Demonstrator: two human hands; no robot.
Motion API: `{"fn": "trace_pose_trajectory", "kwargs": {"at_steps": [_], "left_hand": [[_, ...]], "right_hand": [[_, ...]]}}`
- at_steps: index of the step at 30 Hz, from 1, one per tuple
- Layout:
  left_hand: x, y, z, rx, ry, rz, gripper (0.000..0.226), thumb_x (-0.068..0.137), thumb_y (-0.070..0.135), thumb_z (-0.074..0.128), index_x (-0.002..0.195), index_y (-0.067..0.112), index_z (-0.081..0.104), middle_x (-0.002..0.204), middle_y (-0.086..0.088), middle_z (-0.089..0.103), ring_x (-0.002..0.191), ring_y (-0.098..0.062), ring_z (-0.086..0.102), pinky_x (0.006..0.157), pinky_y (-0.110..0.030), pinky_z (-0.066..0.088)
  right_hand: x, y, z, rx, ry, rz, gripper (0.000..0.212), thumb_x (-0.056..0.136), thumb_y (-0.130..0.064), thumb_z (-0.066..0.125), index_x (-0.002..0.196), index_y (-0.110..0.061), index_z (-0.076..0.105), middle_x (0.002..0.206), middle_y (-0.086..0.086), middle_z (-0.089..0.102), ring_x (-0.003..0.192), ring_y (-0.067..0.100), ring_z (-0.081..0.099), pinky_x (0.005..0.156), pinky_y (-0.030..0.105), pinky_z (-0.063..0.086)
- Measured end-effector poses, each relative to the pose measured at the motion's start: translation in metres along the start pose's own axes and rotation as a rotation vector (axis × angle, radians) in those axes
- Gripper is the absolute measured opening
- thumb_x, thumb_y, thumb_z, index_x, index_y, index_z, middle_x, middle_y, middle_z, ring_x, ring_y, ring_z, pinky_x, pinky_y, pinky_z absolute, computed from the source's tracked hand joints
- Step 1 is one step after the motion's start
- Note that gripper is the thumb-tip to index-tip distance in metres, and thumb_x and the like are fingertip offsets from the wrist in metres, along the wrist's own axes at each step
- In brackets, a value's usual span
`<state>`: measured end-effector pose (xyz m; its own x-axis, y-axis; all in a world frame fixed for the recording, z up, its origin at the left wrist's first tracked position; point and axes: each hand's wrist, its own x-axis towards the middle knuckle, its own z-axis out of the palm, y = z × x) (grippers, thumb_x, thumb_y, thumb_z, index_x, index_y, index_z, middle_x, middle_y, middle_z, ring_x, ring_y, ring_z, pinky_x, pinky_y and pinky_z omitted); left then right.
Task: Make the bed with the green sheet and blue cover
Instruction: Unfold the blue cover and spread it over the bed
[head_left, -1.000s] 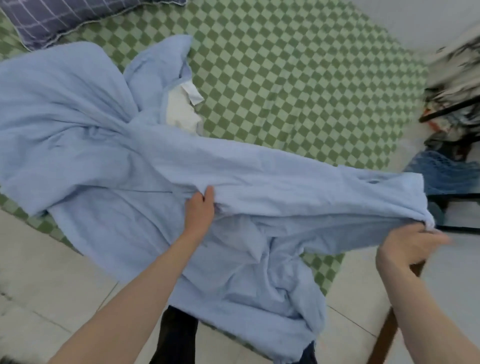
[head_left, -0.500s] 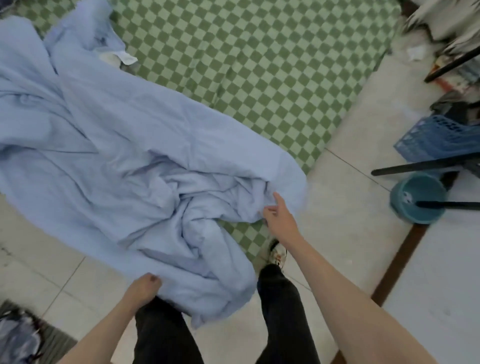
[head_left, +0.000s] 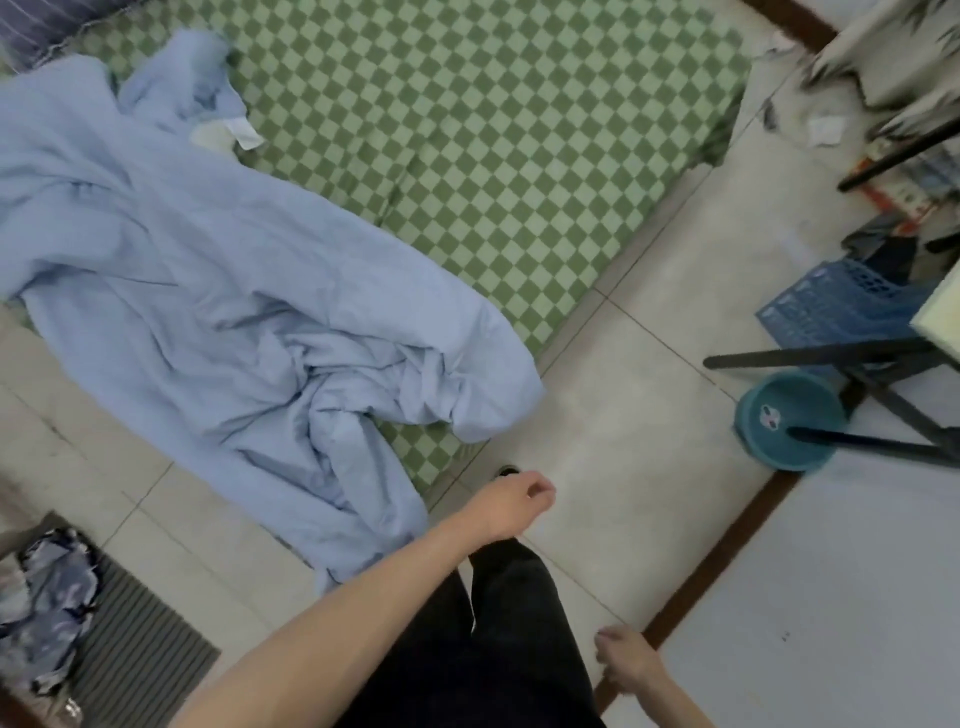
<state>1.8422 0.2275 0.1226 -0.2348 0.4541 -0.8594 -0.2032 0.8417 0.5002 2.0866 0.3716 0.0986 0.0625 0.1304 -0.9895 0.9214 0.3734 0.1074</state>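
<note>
The green checkered sheet (head_left: 498, 130) lies spread over the bed. The light blue cover (head_left: 208, 291) lies crumpled across the bed's left and near part, and its lower end spills over the edge onto the tiled floor. A white inner patch with a label (head_left: 244, 132) shows near its top. My left hand (head_left: 511, 501) hangs in front of my dark trousers, just right of the cover's fallen end, with fingers loosely curled and nothing in them. My right hand (head_left: 626, 660) is low at my side, empty, away from the cover.
A dark checked pillow (head_left: 31, 26) sits at the bed's far left corner. A teal basin (head_left: 779, 421), a blue crate (head_left: 831, 306) and black frame legs (head_left: 810, 358) stand at the right. A striped mat (head_left: 140, 644) with crumpled patterned cloth (head_left: 47, 613) lies at the lower left.
Both hands have let go of the blue cover and dropped back to my body. The cover has settled on the bed and floor, and my view has swung to the right.
</note>
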Motion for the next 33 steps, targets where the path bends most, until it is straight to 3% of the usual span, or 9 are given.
{"fn": "trace_pose_trajectory", "kwargs": {"at_steps": [6,10,14,19,23,26,28,31,33], "left_hand": [[0.016,0.006,-0.060,-0.201,0.242,-0.123,0.028,0.101,0.029,0.049,0.105,0.008,0.067,0.115,-0.008,0.069,0.106,-0.024,0.063,0.090,-0.033,0.048],[0.029,-0.028,-0.094,-0.383,0.391,-0.369,0.034,0.101,0.022,0.050,0.069,0.011,0.053,0.083,-0.014,0.058,0.086,-0.026,0.055,0.066,-0.033,0.038],[0.086,-0.024,-0.132,-0.586,0.441,-0.587,0.033,0.102,0.013,0.048,0.115,-0.011,0.065,0.119,-0.026,0.066,0.113,-0.038,0.062,0.092,-0.037,0.049],[0.157,0.070,-0.186,-0.817,0.589,-0.476,0.024,0.097,0.013,0.050,0.088,-0.001,0.067,0.098,-0.020,0.072,0.092,-0.031,0.066,0.088,-0.041,0.053],[0.225,0.115,-0.230,-0.825,0.581,-0.519,0.042,0.097,0.036,0.055,0.131,0.011,0.053,0.127,-0.011,0.058,0.118,-0.026,0.055,0.098,-0.041,0.045],[0.264,0.089,-0.241,-0.703,0.651,-0.886,0.100,0.085,0.065,0.062,0.157,0.016,0.014,0.161,-0.013,0.017,0.150,-0.032,0.015,0.118,-0.053,0.019],[0.283,0.061,-0.240,-0.830,0.675,-1.074,0.116,0.078,0.067,0.069,0.157,0.011,0.007,0.161,-0.016,0.012,0.149,-0.035,0.016,0.117,-0.057,0.019],[0.308,0.024,-0.224,-0.793,0.785,-1.146,0.070,0.098,0.031,0.060,0.146,-0.011,0.032,0.145,-0.030,0.040,0.136,-0.040,0.042,0.111,-0.050,0.037],[0.324,0.017,-0.211,-0.756,0.973,-1.084,0.027,0.099,-0.001,0.045,0.110,-0.021,0.060,0.102,-0.035,0.063,0.104,-0.045,0.064,0.088,-0.047,0.053]], "right_hand": [[-0.023,-0.127,-0.122,0.039,0.123,-0.287,0.024,0.101,-0.023,0.046,0.116,-0.012,0.062,0.104,0.005,0.069,0.086,0.020,0.063,0.077,0.033,0.049],[-0.030,-0.232,-0.224,0.088,0.219,-0.453,0.022,0.101,-0.029,0.048,0.118,-0.022,0.061,0.103,-0.003,0.070,0.091,0.012,0.068,0.084,0.034,0.055],[-0.007,-0.302,-0.329,-0.018,0.221,-0.490,0.022,0.100,-0.031,0.049,0.119,-0.026,0.061,0.102,-0.005,0.071,0.092,0.011,0.068,0.086,0.036,0.057],[0.031,-0.341,-0.474,-0.313,0.247,-0.340,0.029,0.099,-0.026,0.052,0.124,-0.016,0.062,0.106,0.005,0.071,0.096,0.023,0.067,0.093,0.043,0.053],[0.069,-0.381,-0.568,-0.654,0.249,-0.341,0.037,0.101,-0.030,0.053,0.134,-0.014,0.057,0.121,0.007,0.067,0.107,0.027,0.065,0.097,0.042,0.050],[0.120,-0.440,-0.597,-1.190,0.214,-0.515,0.055,0.102,-0.040,0.048,0.152,-0.025,0.033,0.155,0.004,0.040,0.140,0.025,0.039,0.109,0.039,0.038],[0.158,-0.487,-0.600,-1.513,0.227,-0.667,0.066,0.101,-0.045,0.045,0.158,-0.030,0.015,0.167,-0.001,0.010,0.153,0.026,0.012,0.118,0.045,0.027],[0.208,-0.565,-0.593,-1.830,0.317,-0.817,0.080,0.101,-0.041,0.045,0.157,-0.032,-0.012,0.165,0.003,-0.024,0.153,0.035,-0.014,0.119,0.062,0.015],[0.234,-0.607,-0.592,-1.895,0.373,-0.902,0.085,0.101,-0.039,0.043,0.154,-0.030,-0.022,0.158,0.007,-0.038,0.149,0.040,-0.024,0.115,0.070,0.012]]}}
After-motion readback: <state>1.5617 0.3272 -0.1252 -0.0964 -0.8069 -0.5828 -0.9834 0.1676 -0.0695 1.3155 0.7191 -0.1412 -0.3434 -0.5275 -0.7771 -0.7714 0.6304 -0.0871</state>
